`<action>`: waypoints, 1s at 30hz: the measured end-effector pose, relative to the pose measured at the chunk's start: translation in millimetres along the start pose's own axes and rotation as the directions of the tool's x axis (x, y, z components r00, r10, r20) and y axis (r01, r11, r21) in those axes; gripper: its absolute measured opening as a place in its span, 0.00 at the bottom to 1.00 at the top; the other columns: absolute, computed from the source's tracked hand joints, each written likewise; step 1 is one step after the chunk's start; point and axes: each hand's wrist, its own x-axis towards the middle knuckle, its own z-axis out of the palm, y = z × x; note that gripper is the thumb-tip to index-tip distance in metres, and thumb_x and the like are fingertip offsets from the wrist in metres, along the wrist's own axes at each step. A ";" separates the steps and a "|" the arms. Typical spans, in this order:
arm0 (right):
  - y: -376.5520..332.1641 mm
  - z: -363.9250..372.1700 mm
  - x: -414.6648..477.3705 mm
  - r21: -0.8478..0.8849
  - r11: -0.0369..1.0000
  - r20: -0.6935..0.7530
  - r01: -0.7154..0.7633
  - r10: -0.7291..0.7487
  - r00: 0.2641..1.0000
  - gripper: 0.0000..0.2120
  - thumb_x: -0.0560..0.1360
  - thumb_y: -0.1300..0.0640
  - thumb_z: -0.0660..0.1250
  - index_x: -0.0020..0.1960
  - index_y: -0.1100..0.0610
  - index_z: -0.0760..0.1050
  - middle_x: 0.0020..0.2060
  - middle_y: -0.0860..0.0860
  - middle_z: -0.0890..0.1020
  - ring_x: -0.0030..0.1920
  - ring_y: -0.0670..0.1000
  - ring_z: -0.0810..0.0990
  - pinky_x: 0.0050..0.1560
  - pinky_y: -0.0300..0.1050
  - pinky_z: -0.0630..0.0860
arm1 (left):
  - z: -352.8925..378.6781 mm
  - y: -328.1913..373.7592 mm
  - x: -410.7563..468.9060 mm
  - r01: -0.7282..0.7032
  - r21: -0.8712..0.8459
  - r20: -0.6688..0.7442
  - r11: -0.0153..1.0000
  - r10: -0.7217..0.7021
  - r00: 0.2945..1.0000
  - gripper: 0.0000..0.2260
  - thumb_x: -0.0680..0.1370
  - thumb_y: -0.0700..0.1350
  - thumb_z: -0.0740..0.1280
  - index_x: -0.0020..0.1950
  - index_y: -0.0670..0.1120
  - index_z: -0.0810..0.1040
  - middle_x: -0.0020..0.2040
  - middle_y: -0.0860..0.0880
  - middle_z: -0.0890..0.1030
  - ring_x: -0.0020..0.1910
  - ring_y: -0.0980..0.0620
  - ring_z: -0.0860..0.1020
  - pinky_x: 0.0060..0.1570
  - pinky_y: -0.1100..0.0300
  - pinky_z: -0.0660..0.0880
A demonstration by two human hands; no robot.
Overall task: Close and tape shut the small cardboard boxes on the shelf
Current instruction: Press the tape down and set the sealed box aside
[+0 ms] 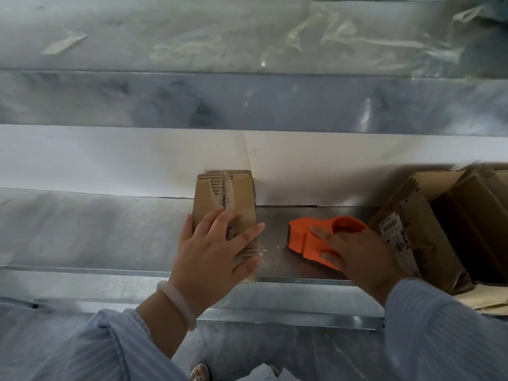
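A small brown cardboard box point(220, 199) lies on the metal shelf point(110, 229), its top flaps folded in and meeting along a centre seam. My left hand point(217, 251) lies flat on its near end, fingers spread and pressing the flaps down. To the right, an orange tape dispenser point(305, 235) rests on the shelf. My right hand point(357, 254) grips it from the near side, fingers curled over its body and thumb under its edge.
A larger open cardboard box point(412, 224) with a printed label stands at the right end of the shelf, with more cardboard inside and beneath it. White paper point(110, 160) lines the shelf back. The shelf's front lip point(275, 306) runs below my hands.
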 end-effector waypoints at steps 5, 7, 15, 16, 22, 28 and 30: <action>8.9 33.0 5.0 -0.027 0.998 -0.170 0.062 -0.065 0.983 0.25 0.78 0.44 0.52 0.73 0.48 0.62 0.35 0.51 0.82 0.32 0.53 0.79 0.39 0.49 0.76 | -0.2 -0.3 0.3 0.000 -0.016 0.029 1.000 0.000 1.000 0.26 0.78 0.69 0.48 0.70 0.64 0.70 0.66 0.49 0.74 0.67 0.43 0.72 0.62 0.33 0.68; 9.5 33.9 2.3 -0.013 0.998 -0.183 0.069 -0.070 0.981 0.25 0.79 0.44 0.51 0.74 0.49 0.61 0.37 0.50 0.82 0.35 0.53 0.80 0.40 0.51 0.78 | 0.0 -0.2 0.8 0.001 -0.016 0.029 1.000 0.000 1.000 0.25 0.78 0.70 0.48 0.71 0.64 0.70 0.66 0.49 0.74 0.67 0.43 0.72 0.62 0.33 0.68; 13.1 24.3 -2.8 -0.043 0.998 -0.048 0.045 -0.047 0.998 0.38 0.74 0.43 0.68 0.77 0.45 0.52 0.51 0.49 0.81 0.49 0.52 0.81 0.52 0.50 0.76 | 0.8 -1.8 -0.2 -0.013 -0.012 0.026 1.000 0.013 1.000 0.25 0.78 0.70 0.50 0.71 0.64 0.68 0.67 0.49 0.74 0.68 0.42 0.71 0.64 0.33 0.67; 13.2 24.3 -4.2 -0.050 0.998 -0.051 0.029 -0.031 0.998 0.40 0.72 0.41 0.69 0.77 0.45 0.53 0.53 0.50 0.80 0.51 0.53 0.80 0.54 0.52 0.76 | 0.5 -1.7 -0.3 -0.013 -0.017 0.029 1.000 0.014 0.999 0.26 0.78 0.70 0.50 0.72 0.63 0.68 0.67 0.49 0.74 0.68 0.43 0.71 0.63 0.33 0.67; 0.9 16.1 -9.7 0.018 0.998 -0.146 -0.065 0.067 0.987 0.40 0.71 0.34 0.65 0.77 0.49 0.58 0.64 0.56 0.73 0.65 0.59 0.72 0.69 0.59 0.65 | -1.1 -4.4 -2.6 -0.008 -0.085 0.057 0.996 0.013 0.998 0.33 0.75 0.74 0.49 0.76 0.58 0.60 0.68 0.51 0.73 0.70 0.45 0.70 0.66 0.33 0.65; -68.4 -18.9 -6.7 0.714 0.693 -0.119 -0.100 0.261 0.958 0.21 0.77 0.43 0.65 0.68 0.45 0.71 0.62 0.37 0.72 0.63 0.38 0.69 0.65 0.39 0.65 | -14.5 -7.6 -3.7 0.115 -0.573 0.047 0.811 -0.108 0.993 0.23 0.77 0.53 0.59 0.72 0.61 0.64 0.66 0.69 0.69 0.70 0.58 0.66 0.73 0.42 0.60; -94.3 -22.1 4.5 0.929 0.260 0.202 -0.265 0.246 0.948 0.18 0.75 0.42 0.68 0.63 0.44 0.73 0.60 0.40 0.76 0.61 0.40 0.74 0.62 0.39 0.70 | -24.2 -9.5 -4.0 0.171 -0.878 0.053 0.448 -0.264 0.963 0.21 0.78 0.36 0.59 0.66 0.57 0.73 0.58 0.70 0.75 0.61 0.57 0.74 0.60 0.51 0.76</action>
